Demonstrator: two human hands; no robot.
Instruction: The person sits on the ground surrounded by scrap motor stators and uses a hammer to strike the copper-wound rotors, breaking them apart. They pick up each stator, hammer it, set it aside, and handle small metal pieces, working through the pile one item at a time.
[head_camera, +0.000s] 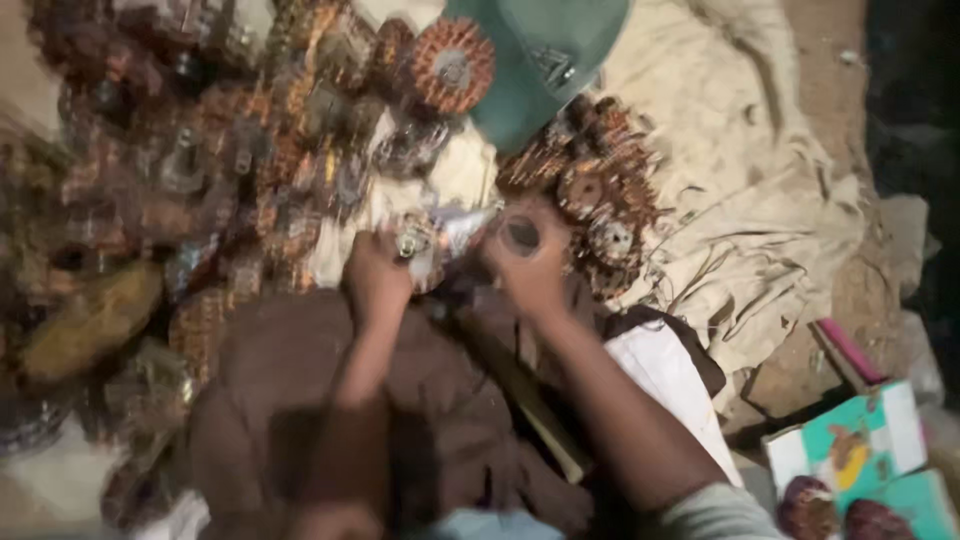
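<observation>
You sat over a wide pale cloth (760, 200) spread on the ground, heaped with round copper-wound motor coils (250, 150), a green cap (545, 60) lying at the top and a brown cloth (440, 420) across your lap. A smaller cluster of coils (600, 200) lay just right of your hands, and a bright printed box (860, 445) sat well apart at lower right. The step in hand looked like stripping or sorting one coil, and the next move probably called for a firm pull while the other hand braced. Your right hand (525, 265) was wrapped around a dark ring-shaped piece (522, 234), fingers closed on it. Your left hand (378, 275) was pinched on a small metal part (412, 240), with a shiny scrap (462, 228) between the two hands. Motion blur hid the finer details.
</observation>
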